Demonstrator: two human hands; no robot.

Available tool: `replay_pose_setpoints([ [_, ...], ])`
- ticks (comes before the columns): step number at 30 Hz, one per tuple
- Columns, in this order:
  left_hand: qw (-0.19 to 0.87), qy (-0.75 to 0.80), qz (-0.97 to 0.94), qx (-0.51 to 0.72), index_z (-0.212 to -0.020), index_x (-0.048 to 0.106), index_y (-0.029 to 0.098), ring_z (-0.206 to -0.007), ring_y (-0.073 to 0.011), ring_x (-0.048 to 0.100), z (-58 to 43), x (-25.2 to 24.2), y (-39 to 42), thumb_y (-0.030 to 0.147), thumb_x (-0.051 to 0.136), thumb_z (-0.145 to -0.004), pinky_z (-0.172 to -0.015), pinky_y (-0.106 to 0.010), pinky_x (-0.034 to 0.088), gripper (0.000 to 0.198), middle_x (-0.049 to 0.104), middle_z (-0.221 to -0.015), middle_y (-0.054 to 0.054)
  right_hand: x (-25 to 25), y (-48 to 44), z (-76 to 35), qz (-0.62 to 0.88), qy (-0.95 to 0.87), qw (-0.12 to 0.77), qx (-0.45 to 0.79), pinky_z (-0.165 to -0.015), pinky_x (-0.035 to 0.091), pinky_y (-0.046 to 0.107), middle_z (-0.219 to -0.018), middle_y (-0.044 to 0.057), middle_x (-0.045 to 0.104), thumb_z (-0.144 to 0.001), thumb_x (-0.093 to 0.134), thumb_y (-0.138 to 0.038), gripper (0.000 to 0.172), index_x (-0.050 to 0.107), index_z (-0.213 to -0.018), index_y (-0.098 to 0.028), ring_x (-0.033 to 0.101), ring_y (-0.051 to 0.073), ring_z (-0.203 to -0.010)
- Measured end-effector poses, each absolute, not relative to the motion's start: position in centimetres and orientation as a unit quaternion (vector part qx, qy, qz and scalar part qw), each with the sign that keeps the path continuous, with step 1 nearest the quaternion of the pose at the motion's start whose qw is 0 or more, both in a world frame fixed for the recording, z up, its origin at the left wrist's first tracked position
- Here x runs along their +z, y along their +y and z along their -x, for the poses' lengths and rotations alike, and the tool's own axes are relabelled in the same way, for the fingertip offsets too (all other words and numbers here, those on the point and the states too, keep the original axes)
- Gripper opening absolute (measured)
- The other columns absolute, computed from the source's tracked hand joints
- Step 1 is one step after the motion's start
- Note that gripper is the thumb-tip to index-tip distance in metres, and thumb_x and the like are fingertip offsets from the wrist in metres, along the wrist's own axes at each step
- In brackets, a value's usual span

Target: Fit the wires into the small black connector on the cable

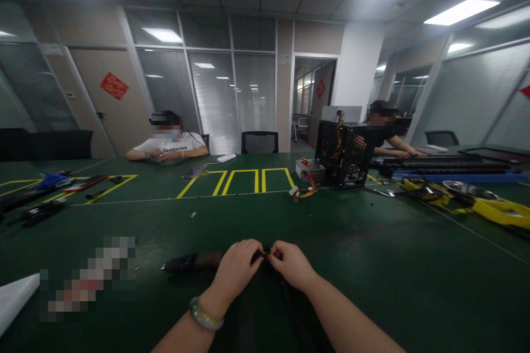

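The left hand (236, 271) and right hand (292, 265) meet at lower centre, pinching a small black connector (267, 252) (a green bangle (206, 313) circles the left wrist). A dark cylindrical tube (190, 262) lies just beside them, long axis pointing left. Upper right of centre, an open black computer case (345, 153) holds yellow and red wires (338, 135).

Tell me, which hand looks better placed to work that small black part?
Probably the right hand: its fingertips are on the small black part. The left hand touches the part too, but a dark cylindrical object lies close behind it and might get in its way.
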State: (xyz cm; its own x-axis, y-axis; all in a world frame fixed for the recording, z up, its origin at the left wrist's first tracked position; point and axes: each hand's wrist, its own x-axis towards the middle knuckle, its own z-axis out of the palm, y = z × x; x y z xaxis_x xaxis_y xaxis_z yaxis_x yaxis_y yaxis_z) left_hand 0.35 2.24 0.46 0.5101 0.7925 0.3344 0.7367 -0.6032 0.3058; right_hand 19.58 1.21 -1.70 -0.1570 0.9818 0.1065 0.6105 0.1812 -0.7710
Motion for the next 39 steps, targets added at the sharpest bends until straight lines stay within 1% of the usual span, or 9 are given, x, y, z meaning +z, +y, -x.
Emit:
replay_pose_setpoints([
  [8, 0.067, 0.451, -0.86, 0.228, -0.095, 0.06, 0.024, -0.095, -0.0191, 0.058, -0.51, 0.31, 2.74, 0.018, 0.059, -0.086, -0.086, -0.034, 0.042, 0.011, 0.063, -0.099, 0.0, -1.41, 1.33, -19.72, 0.562, -0.7, 0.306, 0.316, -0.054, 0.036, 0.02, -0.078, -0.001, 0.069, -0.088, 0.059, -0.027, 0.009, 0.066, -0.086, -0.021, 0.06, 0.013, -0.068],
  [13, 0.069, 0.453, -0.86, 0.224, -0.094, 0.06, 0.024, -0.095, -0.0195, 0.058, -0.48, 0.07, 3.0, 0.019, 0.06, -0.085, -0.087, -0.034, 0.042, 0.01, 0.064, -0.099, 0.0, -1.66, 1.63, -19.48, 0.573, -0.696, 0.316, 0.296, -0.056, 0.036, 0.021, -0.072, -0.002, 0.067, -0.085, 0.061, -0.025, 0.008, 0.064, -0.08, -0.02, 0.059, 0.012, -0.065],
  [21, 0.074, 0.448, -0.861, 0.228, -0.095, 0.061, 0.024, -0.096, -0.0201, 0.058, -0.31, 0.24, 2.83, 0.019, 0.058, -0.086, -0.089, -0.035, 0.043, 0.011, 0.064, -0.102, -0.001, -1.43, 1.4, -19.59, 0.561, -0.695, 0.322, 0.314, -0.056, 0.037, 0.02, -0.074, -0.002, 0.068, -0.086, 0.06, -0.026, 0.008, 0.065, -0.082, -0.021, 0.06, 0.012, -0.066],
  [30, 0.07, 0.45, -0.86, 0.229, -0.096, 0.061, 0.023, -0.095, -0.0198, 0.059, -0.38, 0.33, 2.68, 0.019, 0.055, -0.087, -0.088, -0.034, 0.044, 0.012, 0.064, -0.101, -0.002, -1.28, 1.38, -19.52, 0.567, -0.691, 0.308, 0.326, -0.056, 0.039, 0.021, -0.076, -0.002, 0.068, -0.087, 0.06, -0.027, 0.009, 0.065, -0.084, -0.021, 0.061, 0.013, -0.068],
  [35, 0.072, 0.456, -0.858, 0.225, -0.099, 0.06, 0.023, -0.095, -0.0198, 0.059, -0.37, 0.28, 2.72, 0.02, 0.056, -0.086, -0.086, -0.034, 0.044, 0.014, 0.064, -0.1, -0.002, -1.3, 1.35, -19.63, 0.562, -0.689, 0.311, 0.336, -0.056, 0.039, 0.02, -0.078, -0.002, 0.069, -0.088, 0.059, -0.027, 0.009, 0.066, -0.085, -0.021, 0.061, 0.013, -0.068],
  [39, 0.071, 0.454, -0.858, 0.229, -0.098, 0.061, 0.024, -0.096, -0.0198, 0.059, -0.36, 0.23, 2.75, 0.02, 0.059, -0.086, -0.087, -0.035, 0.044, 0.013, 0.064, -0.101, -0.001, -1.49, 1.43, -19.62, 0.564, -0.694, 0.315, 0.318, -0.056, 0.037, 0.02, -0.076, -0.002, 0.068, -0.087, 0.06, -0.027, 0.009, 0.066, -0.084, -0.021, 0.061, 0.013, -0.067],
])
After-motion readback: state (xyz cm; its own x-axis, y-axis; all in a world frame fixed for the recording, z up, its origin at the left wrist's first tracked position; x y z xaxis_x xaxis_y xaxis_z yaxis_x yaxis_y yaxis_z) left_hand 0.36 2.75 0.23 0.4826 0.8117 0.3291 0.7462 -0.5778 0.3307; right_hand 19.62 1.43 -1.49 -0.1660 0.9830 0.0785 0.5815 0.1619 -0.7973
